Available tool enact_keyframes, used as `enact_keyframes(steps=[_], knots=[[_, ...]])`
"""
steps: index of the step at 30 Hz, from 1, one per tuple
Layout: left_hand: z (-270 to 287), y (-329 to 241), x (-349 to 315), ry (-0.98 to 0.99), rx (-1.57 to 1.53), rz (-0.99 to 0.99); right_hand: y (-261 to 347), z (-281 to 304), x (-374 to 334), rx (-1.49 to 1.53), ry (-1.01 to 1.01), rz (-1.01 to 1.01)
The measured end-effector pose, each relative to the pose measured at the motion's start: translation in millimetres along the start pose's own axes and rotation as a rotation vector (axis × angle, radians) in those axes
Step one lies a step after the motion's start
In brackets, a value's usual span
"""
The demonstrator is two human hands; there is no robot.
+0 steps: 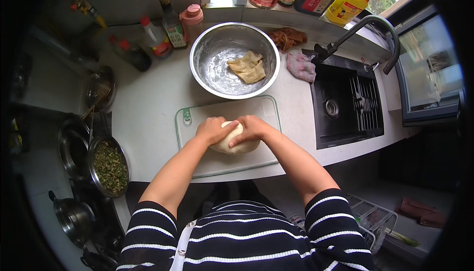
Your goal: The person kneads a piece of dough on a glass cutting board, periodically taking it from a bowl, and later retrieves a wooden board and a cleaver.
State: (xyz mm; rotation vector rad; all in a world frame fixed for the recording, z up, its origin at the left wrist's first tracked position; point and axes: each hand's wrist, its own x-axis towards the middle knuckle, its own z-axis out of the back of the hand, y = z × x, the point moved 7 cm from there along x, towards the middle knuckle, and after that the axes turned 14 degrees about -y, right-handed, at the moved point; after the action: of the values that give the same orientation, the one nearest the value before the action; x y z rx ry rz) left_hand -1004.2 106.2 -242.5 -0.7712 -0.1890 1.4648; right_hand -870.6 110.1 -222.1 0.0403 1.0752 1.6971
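A smooth, pale ball of dough (242,147) rests on a white cutting board (197,165) with a green rim. My left hand (213,130) is wrapped over its left side, and my right hand (251,128) grips it from the right. The thumbs press in from both sides, while most fingers are hidden behind the dough. Just beyond the board stands a large steel bowl (205,76), floury inside, with a crumpled tan cloth or sheet (248,68) lying in it.
On the right a black sink (323,123) with a dark faucet (365,21) is set into the counter, a pink rag (301,67) beside it. Bottles (173,26) line the back left. A bowl of chopped green filling (110,167) sits at the left edge.
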Motion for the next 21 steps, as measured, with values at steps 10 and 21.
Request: enact_keyframes(steps=[10,21], knots=[[44,-9,-59,-0.615,-0.13,-0.39,9,3,-57,-0.065,-0.591,0.428],[-41,-1,-115,-0.659,0.343,-0.642,-13,-71,-87,-0.361,-0.874,0.649]])
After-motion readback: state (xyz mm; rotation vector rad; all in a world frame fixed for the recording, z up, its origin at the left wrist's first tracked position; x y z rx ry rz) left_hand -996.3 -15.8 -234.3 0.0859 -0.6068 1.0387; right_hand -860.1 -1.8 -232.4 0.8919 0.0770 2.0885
